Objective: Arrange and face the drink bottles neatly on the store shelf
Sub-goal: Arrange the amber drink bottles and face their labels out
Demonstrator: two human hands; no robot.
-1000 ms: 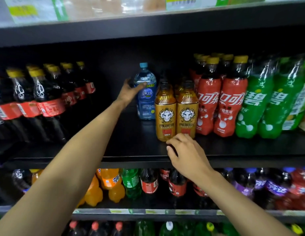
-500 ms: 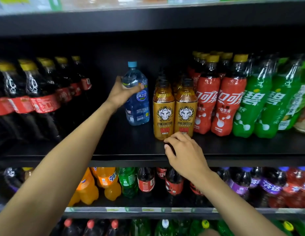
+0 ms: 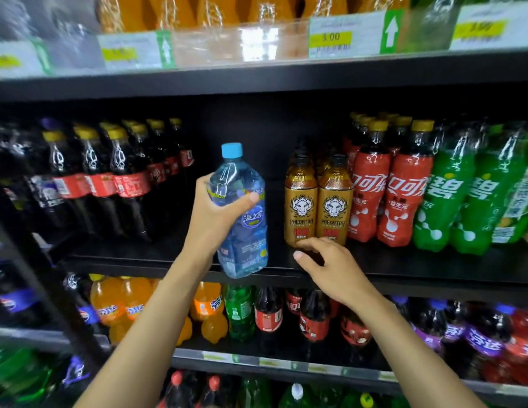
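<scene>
Your left hand (image 3: 215, 219) wraps the upper half of the blue bottle (image 3: 248, 240), thumb across the front. It holds the bottle clear of the shelf (image 3: 419, 269), out in front of the lip, cap up and leaning a little. Your right hand (image 3: 333, 269) sits low at the foot of the gold bottles (image 3: 318, 201), fingers loosely curled and gripping nothing. Whether the fingertips touch the nearest one, I cannot tell. The free gap lies between the gold bottles and the dark colas (image 3: 121, 184).

Watch the lip: if you bring the bottle in at this lean, its base may catch the edge and tip it outward. The gold bottles look tall and narrow and stand near the front. A swing of the blue bottle to the right, or a careless nudge from your right hand, could topple them into the red bottles (image 3: 386, 195). The grip is high on thin-looking plastic, so a hard squeeze may let the bottle slip.
</scene>
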